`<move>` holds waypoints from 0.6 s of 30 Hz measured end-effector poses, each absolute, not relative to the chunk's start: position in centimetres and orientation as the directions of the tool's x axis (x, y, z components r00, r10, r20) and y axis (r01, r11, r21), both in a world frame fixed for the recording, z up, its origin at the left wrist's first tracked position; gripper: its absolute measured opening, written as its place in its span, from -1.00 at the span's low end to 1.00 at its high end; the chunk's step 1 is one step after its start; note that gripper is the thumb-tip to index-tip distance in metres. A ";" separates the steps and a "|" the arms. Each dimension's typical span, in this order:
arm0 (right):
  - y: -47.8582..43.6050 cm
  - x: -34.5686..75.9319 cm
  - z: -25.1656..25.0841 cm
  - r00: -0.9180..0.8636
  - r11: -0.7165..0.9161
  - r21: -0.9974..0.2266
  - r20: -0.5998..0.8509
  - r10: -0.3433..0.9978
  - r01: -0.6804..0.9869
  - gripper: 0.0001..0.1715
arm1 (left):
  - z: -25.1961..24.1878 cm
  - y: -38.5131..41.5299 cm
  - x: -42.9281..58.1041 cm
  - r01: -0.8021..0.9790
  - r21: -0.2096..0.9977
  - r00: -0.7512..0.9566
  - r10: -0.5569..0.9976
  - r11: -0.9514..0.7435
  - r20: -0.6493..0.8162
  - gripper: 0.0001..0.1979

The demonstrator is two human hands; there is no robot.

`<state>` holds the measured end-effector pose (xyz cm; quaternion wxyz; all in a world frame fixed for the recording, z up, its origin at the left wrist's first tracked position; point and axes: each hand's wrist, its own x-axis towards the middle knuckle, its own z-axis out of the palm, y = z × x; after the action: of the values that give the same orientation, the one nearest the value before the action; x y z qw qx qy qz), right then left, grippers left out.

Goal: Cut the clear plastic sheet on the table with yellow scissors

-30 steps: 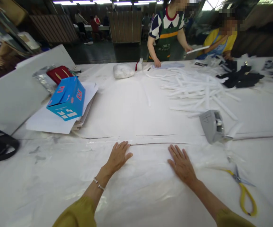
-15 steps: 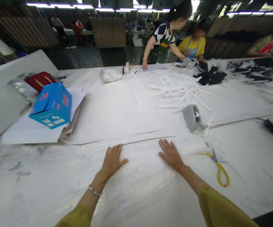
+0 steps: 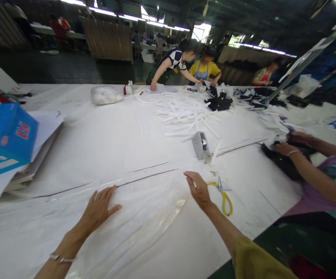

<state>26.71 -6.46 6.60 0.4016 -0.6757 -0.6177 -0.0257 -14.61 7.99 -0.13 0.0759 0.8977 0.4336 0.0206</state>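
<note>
Clear plastic sheet (image 3: 144,211) lies under spread fingers of the left hand (image 3: 98,209); right hand (image 3: 199,192) fingers curl narrowly, grip unclear; flat, even pressure should limit wrinkles.

Arms stretched forward and angled toward each other, we hold our 2 grips well apart. Our left grip (image 3: 99,211) lies palm down and spread, fingers (image 3: 102,196) extended ahead and slightly fanned, the thumb swung wide toward the right. Our left forearm (image 3: 70,244) slants in from the lower left, its wrist close to straight. Opposite, our right grip (image 3: 199,190) is turned partly on its side, fingers bent inward toward the left, the thumb just below them. Our right forearm (image 3: 224,226) runs back toward the lower right.
</note>
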 end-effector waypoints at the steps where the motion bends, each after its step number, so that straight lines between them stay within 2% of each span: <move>1: -7.9 27.8 6.9 0.347 -0.018 -0.541 0.513 0.785 0.841 -0.69 | 0.0 7.9 -14.7 0.778 0.150 0.619 0.785 -0.610 -0.022 -0.24; 3: -11.5 30.5 6.8 0.579 -0.304 -0.562 0.412 0.703 0.769 -0.63 | 0.6 7.5 -14.9 0.791 0.141 0.600 0.800 -0.595 0.009 -0.22; 5: -15.4 33.5 5.5 0.701 -0.560 -0.484 0.172 0.692 0.672 -0.58 | 1.6 6.4 -15.3 0.813 0.130 0.566 0.822 -0.568 0.057 -0.20; 7: -18.8 36.3 3.2 0.747 -0.711 -0.388 -0.082 0.660 0.586 -0.59 | 2.6 4.4 -15.9 0.840 0.117 0.519 0.847 -0.530 0.113 -0.18; 8: -19.9 37.5 2.0 0.733 -0.727 -0.354 -0.146 0.664 0.588 -0.60 | 3.0 3.0 -16.2 0.851 0.111 0.499 0.855 -0.514 0.140 -0.18; 11: -21.1 40.2 -0.7 0.707 -0.732 -0.295 -0.206 0.676 0.614 -0.68 | 3.6 -3.1 -16.7 0.853 0.092 0.492 0.850 -0.514 0.191 -0.19; 13: -20.3 41.3 -1.4 0.747 -0.792 -0.243 -0.266 0.609 0.559 -0.72 | 3.4 -7.9 -16.6 0.840 0.064 0.520 0.834 -0.538 0.188 -0.23; 16: -19.0 42.3 -1.4 0.792 -0.864 -0.163 -0.348 0.502 0.476 -0.81 | 2.8 -13.8 -16.3 0.775 0.032 0.616 0.767 -0.631 0.181 -0.23; 18: -19.1 42.7 -1.4 0.797 -0.862 -0.185 -0.326 0.508 0.473 -0.85 | 2.5 -16.2 -16.0 0.691 0.037 0.704 0.684 -0.722 0.191 -0.19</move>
<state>42.74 -19.05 -1.41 0.0471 -0.9468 -0.2588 0.1852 -16.05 -16.22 2.52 -0.0187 0.9229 0.3726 0.0958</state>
